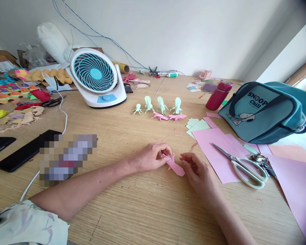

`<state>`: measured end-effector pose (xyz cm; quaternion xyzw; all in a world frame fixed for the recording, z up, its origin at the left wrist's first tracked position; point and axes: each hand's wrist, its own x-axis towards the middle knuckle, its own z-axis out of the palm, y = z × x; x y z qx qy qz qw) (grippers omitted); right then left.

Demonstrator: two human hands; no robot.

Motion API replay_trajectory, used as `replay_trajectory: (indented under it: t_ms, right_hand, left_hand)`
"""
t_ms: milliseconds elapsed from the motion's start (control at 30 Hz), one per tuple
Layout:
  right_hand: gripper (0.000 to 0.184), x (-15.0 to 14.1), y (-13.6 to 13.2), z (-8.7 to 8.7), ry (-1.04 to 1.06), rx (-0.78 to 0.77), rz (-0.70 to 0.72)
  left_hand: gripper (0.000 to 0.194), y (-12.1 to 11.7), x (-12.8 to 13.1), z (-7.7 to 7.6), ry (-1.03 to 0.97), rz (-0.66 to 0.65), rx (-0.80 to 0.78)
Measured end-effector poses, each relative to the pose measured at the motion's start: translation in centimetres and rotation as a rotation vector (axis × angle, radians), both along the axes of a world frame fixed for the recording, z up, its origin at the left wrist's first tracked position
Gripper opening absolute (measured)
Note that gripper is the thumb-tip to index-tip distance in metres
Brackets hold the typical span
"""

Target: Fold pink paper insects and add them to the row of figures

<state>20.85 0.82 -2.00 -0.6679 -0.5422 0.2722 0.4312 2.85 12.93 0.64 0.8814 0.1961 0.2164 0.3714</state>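
Observation:
A small folded pink paper figure [173, 164] lies on the wooden table [142, 211] between my hands. My left hand [151, 157] pinches its upper end with fingertips pressed together. My right hand [197, 170] rests just right of it, fingers curled, its fingertips touching the figure's lower right end. Beyond them stand several finished pale green paper figures [161, 105] and two pink ones [169, 117] lying flat.
Pink paper sheets [214, 146] with white-handled scissors [241, 165] lie to the right, beside a teal bag [267, 110] and a red bottle [218, 95]. A white desk fan [97, 78] stands at the back left. Black phones [20, 153] and craft scraps lie at the left.

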Motion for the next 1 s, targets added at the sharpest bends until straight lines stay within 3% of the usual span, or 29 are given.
replay_trajectory:
  t_ms: [233,600,1000]
  right_hand:
    - [0.016,-0.1,0.2,0.2,-0.116,0.041,0.016]
    - [0.022,-0.6,0.3,0.3,-0.202,0.086,0.102]
    - [0.014,-0.9,0.1,0.3,-0.336,0.045,0.114]
  left_hand:
    - [0.015,0.1,0.0,-0.5,0.098,-0.024,0.216]
    - [0.011,0.1,0.2,-0.4,0.095,-0.048,0.074]
    - [0.012,0.6,-0.3,-1.3,-0.023,-0.132,0.137]
